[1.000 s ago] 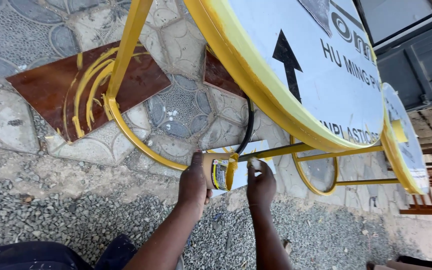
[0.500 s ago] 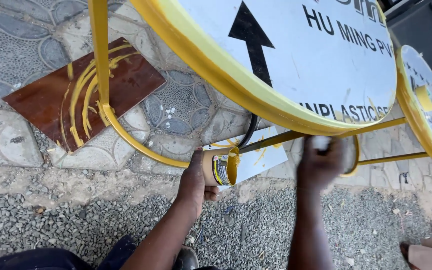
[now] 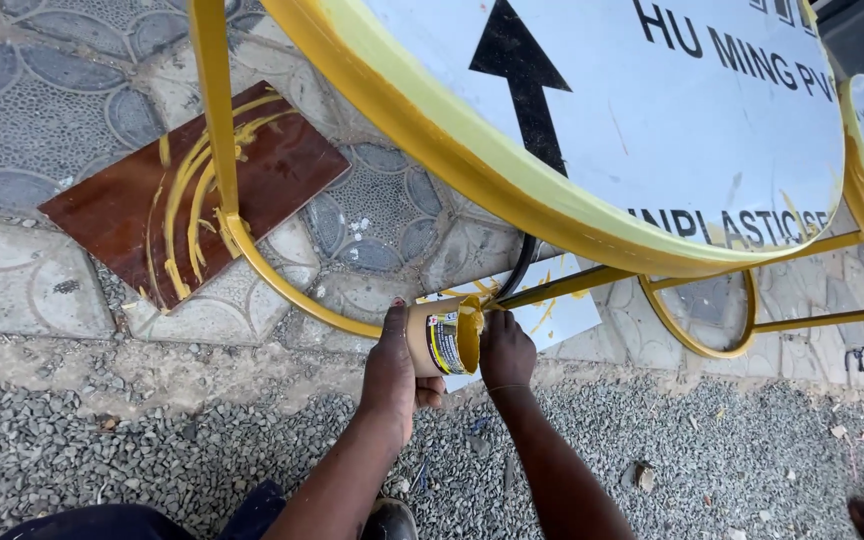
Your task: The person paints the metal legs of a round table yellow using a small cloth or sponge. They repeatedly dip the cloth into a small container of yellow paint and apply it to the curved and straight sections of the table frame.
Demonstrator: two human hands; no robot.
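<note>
right hand (image 3: 505,350) back down at paint tin (image 3: 444,336) | left hand (image 3: 392,375) fingers wrapped round tin | right fingers curled, grip unclear

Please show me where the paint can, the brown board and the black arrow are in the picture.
paint can (image 3: 439,338), head view, on its labelled side wall.
brown board (image 3: 282,165), head view, on a bare part near its right corner.
black arrow (image 3: 518,55), head view, on the arrowhead.

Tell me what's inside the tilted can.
The can, held by the left hand, shows yellow paint coating its rim and inner wall. The right hand is at its mouth. How much paint remains deeper inside is hidden.
</note>
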